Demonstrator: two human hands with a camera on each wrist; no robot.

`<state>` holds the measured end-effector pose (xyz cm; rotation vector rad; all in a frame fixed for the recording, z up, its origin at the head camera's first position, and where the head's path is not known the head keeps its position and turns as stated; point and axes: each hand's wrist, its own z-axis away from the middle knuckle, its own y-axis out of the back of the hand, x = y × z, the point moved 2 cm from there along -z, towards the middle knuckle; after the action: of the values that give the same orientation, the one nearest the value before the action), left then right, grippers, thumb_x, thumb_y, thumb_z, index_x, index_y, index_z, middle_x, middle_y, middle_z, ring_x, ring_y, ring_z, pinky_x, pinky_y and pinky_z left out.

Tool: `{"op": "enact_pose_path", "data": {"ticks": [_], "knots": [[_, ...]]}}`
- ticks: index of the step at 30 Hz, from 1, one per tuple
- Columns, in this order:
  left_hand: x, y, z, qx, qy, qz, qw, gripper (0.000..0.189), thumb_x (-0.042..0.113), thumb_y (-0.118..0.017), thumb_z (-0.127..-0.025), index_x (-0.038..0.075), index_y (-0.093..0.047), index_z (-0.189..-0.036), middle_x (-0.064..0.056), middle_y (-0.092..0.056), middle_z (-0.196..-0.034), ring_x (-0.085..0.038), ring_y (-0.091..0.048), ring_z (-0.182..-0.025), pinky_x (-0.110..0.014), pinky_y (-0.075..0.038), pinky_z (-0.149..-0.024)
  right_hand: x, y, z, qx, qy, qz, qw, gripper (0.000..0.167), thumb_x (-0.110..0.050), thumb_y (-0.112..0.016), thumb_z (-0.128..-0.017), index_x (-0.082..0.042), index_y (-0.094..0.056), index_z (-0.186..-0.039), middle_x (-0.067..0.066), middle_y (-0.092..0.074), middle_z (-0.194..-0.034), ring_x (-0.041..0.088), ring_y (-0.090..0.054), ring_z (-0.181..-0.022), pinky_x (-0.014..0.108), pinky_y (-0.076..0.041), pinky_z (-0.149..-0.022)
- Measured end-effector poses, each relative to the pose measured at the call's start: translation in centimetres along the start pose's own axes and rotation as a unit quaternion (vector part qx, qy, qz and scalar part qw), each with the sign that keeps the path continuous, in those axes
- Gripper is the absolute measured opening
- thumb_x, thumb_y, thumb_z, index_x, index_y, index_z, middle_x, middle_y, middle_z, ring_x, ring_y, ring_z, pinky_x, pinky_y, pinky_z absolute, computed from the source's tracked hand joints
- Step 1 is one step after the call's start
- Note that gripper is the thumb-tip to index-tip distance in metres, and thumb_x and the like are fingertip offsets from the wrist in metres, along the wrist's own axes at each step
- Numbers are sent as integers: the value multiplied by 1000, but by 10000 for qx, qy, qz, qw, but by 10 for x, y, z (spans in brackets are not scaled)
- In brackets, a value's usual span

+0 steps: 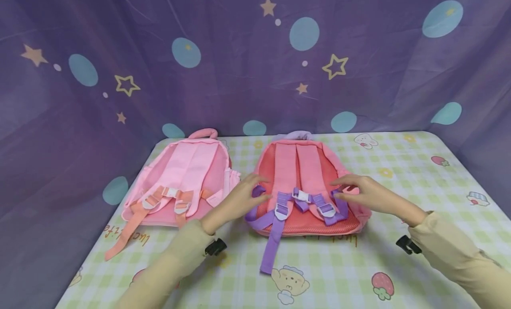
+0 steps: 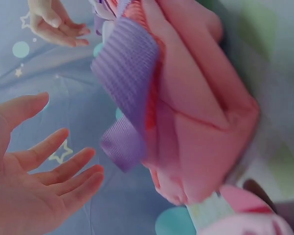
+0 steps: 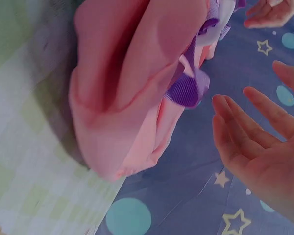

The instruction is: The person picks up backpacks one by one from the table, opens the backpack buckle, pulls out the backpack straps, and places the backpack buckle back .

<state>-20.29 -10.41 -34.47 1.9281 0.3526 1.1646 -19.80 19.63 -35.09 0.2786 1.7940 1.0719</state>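
Note:
A coral-pink backpack (image 1: 285, 167) lies on the table with its back panel and shoulder straps facing up. Its purple webbing straps (image 1: 271, 251) run through pale plastic adjusters, and a white buckle (image 1: 301, 196) joins two of them in the middle. My left hand (image 1: 239, 194) is at the bag's left side near a purple strap loop, fingers spread and holding nothing. Over the bag's right edge is my right hand (image 1: 369, 192), its fingers apart and also without anything in them. Both wrist views show a gap between each hand (image 2: 54, 181) and the purple webbing (image 3: 188, 90).
To the left lies a second, lighter pink backpack (image 1: 193, 162) with orange webbing (image 1: 123, 238), also back side up. A green-and-white checked cloth (image 1: 331, 273) with cartoon prints covers the table. Behind hangs a purple curtain (image 1: 239, 96) with stars and blue ovals.

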Motion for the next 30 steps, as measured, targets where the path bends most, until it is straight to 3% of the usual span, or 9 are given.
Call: {"op": "enact_pose_path", "data": {"ticks": [4, 12, 18, 25, 30], "knots": [[9, -6, -9, -96, -34, -107, 9999, 36, 18, -64, -81, 1, -55, -112, -12, -53, -114, -25, -49, -107, -39, -40, -88, -5, -5, -6, -56, 94, -54, 9999, 33, -17, -62, -83, 0, -58, -111, 10, -61, -103, 21, -57, -89, 39, -47, -76], [19, -20, -21, -543, 59, 142, 9984, 36, 17, -61, -83, 4, -52, -115, -11, -50, -120, -24, -47, -110, -37, -38, -92, -10, -16, -18, -244, 223, -51, 9994, 33, -18, -61, -83, 1, -59, -110, 10, -62, -99, 15, -57, -84, 34, -48, -72], [24, -30, -28, -790, 178, 39, 9967, 36, 22, -60, -84, 5, -52, -115, -10, -51, -119, -22, -46, -113, -35, -38, -94, -13, -21, -25, -360, 230, -36, 9991, 32, -15, -61, -83, 2, -59, -109, 13, -62, -100, 19, -58, -86, 32, -49, -70], [26, -40, -32, -898, 417, -142, 9950, 34, 21, -60, -84, 6, -53, -114, -9, -51, -119, -22, -49, -111, -35, -40, -90, -16, -27, -31, -365, 180, -69, 9991, 33, -17, -63, -82, 3, -59, -108, 13, -63, -99, 23, -59, -88, 36, -49, -73], [25, -47, -35, -919, 375, -205, 9949, 33, 17, -60, -84, 3, -53, -113, -10, -52, -116, -22, -51, -107, -33, -41, -89, -16, -32, -35, -443, 66, -110, 9989, 33, -16, -64, -81, 4, -60, -107, 13, -63, -98, 24, -59, -88, 34, -50, -72]]}}
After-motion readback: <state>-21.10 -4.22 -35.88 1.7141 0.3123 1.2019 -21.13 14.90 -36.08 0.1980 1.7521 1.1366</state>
